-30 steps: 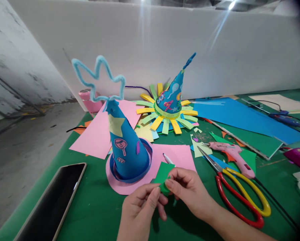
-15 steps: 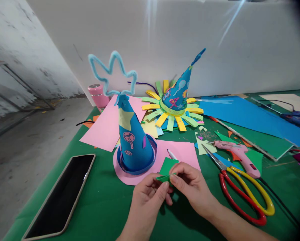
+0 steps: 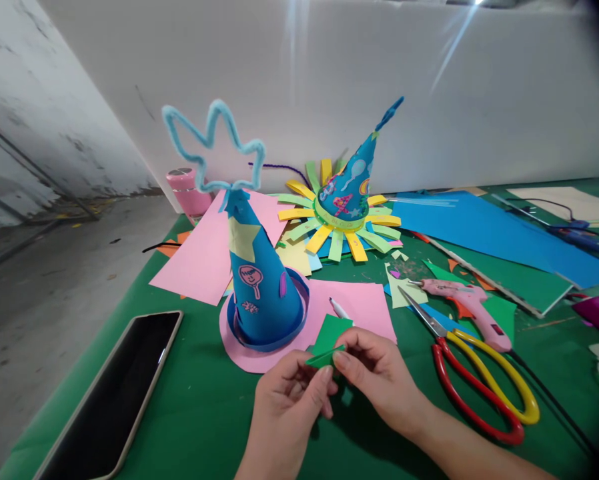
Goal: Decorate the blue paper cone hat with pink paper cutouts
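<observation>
Between both hands is a small folded piece of green paper. My left hand pinches its left part, and my right hand pinches its right end between thumb and fingers. Just behind the fingers lies a flat green paper piece, on pink paper with a white marker. A blue cone hat with a yellow star and a light blue fuzzy wire shape stands left of the hands on a pink round brim.
A black phone lies at left. Scissors with red and yellow handles and a pink glue gun are at right. Behind stand a second decorated cone hat with yellow and green strips and a pink container; blue paper lies back right.
The whole view has shifted a little, so things appear further left. The folded edges of the green paper look flatter and closer together between my fingers.
</observation>
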{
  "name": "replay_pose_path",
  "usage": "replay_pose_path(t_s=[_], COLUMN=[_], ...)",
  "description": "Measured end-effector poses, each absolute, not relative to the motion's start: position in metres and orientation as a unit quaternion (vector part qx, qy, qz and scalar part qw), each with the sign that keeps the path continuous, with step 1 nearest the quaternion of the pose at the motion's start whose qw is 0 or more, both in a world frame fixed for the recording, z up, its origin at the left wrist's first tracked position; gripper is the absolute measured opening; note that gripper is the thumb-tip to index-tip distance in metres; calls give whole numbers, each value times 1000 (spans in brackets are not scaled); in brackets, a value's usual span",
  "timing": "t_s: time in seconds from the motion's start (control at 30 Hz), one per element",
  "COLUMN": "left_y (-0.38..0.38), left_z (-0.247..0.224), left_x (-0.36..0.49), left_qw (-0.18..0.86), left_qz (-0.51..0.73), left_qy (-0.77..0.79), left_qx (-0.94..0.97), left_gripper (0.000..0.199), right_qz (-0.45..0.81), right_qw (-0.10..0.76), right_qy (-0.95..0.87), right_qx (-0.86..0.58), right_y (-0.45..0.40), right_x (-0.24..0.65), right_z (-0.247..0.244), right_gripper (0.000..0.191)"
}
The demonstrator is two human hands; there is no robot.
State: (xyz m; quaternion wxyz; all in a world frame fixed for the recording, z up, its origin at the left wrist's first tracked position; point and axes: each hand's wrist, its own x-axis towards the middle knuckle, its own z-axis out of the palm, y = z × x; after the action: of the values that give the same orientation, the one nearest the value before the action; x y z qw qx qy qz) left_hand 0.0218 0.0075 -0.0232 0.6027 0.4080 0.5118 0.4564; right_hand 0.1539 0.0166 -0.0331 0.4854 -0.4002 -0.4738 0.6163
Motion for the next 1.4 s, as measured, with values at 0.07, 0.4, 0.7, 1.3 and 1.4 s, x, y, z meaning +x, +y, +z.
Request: replay_pose_path(t_s=[0.07, 0.4, 0.7, 1.3, 1.4], left_y=[7, 7, 7, 8, 8], left_z=[-23, -24, -28, -22, -25], left_x=[22, 22, 22, 12, 10], left_qw=[603, 616, 613, 574, 573], left_qz=[456, 454, 452, 432, 429], left_qy=[513, 511, 510, 456, 456], left_qx=[406, 393, 399, 525, 529], left_gripper=[12, 14, 13, 13, 14], right_qz=[618, 611, 603, 592, 599], right_qw=[482, 479, 480, 444, 440], right_qy=[-472, -481, -500, -534, -530], right_qx=[-403, -406, -394, -409, -408], right_y=[16, 16, 16, 17, 18], right_x=[154, 154, 156, 165, 166], right_z=[-33, -31, -34, -32, -32], right_gripper=[22, 22, 20, 22, 22])
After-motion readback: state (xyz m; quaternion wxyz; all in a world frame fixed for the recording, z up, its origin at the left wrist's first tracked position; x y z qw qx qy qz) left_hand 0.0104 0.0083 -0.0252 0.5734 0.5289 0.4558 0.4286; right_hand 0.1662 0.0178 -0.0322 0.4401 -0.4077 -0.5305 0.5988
